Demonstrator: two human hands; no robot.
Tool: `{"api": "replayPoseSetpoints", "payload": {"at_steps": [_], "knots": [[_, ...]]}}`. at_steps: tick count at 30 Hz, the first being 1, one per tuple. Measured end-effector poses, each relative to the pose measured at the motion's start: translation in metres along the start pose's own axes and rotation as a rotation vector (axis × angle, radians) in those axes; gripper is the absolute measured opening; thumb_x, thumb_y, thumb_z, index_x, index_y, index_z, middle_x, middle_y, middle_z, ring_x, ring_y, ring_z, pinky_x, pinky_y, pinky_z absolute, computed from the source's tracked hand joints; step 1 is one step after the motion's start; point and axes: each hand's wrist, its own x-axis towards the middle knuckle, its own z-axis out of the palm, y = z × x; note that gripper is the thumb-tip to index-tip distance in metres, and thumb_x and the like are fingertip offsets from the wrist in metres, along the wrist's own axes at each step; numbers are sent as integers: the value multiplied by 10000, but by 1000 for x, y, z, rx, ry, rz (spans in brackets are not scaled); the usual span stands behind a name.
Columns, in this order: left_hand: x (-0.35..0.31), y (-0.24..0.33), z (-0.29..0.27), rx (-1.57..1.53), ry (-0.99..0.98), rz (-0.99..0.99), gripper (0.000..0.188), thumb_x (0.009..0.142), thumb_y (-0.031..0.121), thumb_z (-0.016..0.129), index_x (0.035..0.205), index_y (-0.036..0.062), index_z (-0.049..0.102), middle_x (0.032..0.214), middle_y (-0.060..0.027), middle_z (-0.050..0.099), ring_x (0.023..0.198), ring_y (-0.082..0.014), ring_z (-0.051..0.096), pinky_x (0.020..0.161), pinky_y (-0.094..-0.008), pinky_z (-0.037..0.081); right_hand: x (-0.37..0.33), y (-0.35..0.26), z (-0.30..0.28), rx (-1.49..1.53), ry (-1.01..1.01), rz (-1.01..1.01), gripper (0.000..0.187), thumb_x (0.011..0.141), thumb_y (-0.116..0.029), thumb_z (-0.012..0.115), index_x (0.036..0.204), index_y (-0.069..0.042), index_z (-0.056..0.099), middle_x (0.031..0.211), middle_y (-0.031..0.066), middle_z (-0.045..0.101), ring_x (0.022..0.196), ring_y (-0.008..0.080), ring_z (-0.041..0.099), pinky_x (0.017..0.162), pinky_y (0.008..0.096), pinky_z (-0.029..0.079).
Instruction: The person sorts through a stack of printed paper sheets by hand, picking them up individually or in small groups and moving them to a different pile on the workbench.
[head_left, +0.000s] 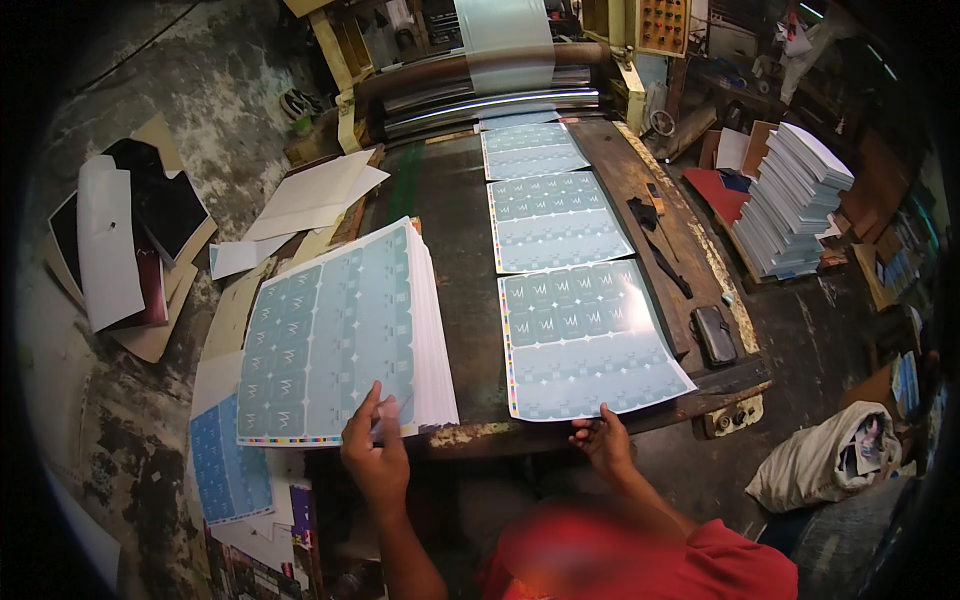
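A tall stack of printed sheets (335,330), pale blue-green with rows of label shapes, lies on the left of the dark table (455,300). At the stack's near right corner is my left hand (375,450), its fingers up and apart, slightly blurred. My right hand (603,440) pinches the near edge of a glossy printed sheet (590,340) of the same design, thumb on top, other fingers partly hidden below. That sheet's near edge overhangs the table. Behind it, a second sheet (560,222) and a third sheet (533,150) lie in line toward the rollers.
Metal rollers (490,110) with a film web (508,45) stand at the far end. On the table's right lie a dark case (713,335) and a black strap (668,262). A leaning paper stack (790,205) and a white sack (820,465) stand further right.
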Motion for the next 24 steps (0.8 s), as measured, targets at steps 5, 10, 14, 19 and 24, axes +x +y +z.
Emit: {"api": "replayPoseSetpoints", "payload": {"at_steps": [5, 10, 14, 19, 24], "knots": [[-1, -12, -5, 165, -62, 267, 269, 961, 207, 640, 1155, 31, 698, 1040, -130, 703, 1005, -227, 637, 916, -338, 467, -14, 4, 19, -87, -14, -138, 548, 1002, -411, 491, 1434, -146, 284, 1144, 124, 620, 832, 211, 626, 797, 443, 534], [13, -16, -18, -461, 101, -226, 363, 1021, 283, 552, 1082, -47, 688, 1077, -117, 678, 1027, -221, 612, 952, -370, 467, -20, 2, 22, -54, 28, -220, 704, 1004, -395, 485, 1561, -195, 102, 1300, 118, 560, 914, 224, 618, 822, 444, 530], [9, 6, -26, -628, 286, -74, 319, 1011, 253, 557, 1112, -27, 672, 1139, -148, 678, 1082, -252, 630, 1010, -374, 432, -24, -8, 22, -87, -83, -133, 651, 993, -384, 508, 1531, -123, 250, 1261, 120, 598, 897, 207, 622, 836, 419, 527], [-15, 27, -20, -47, -284, 427, 170, 930, 206, 649, 1007, 93, 750, 1069, -69, 730, 1133, -294, 644, 1050, -462, 381, -44, -30, 39, -146, -274, -79, 636, 965, -400, 557, 1464, -44, 387, 1164, 125, 651, 899, 179, 633, 833, 381, 521], [-30, 37, -16, -10, -673, 609, 257, 815, 336, 759, 1027, 190, 768, 1138, -2, 719, 1235, -303, 585, 1107, -577, 268, -70, -55, 68, -83, -662, -51, 633, 922, -388, 621, 1408, -29, 431, 1181, 127, 636, 955, 217, 646, 866, 389, 512]]}}
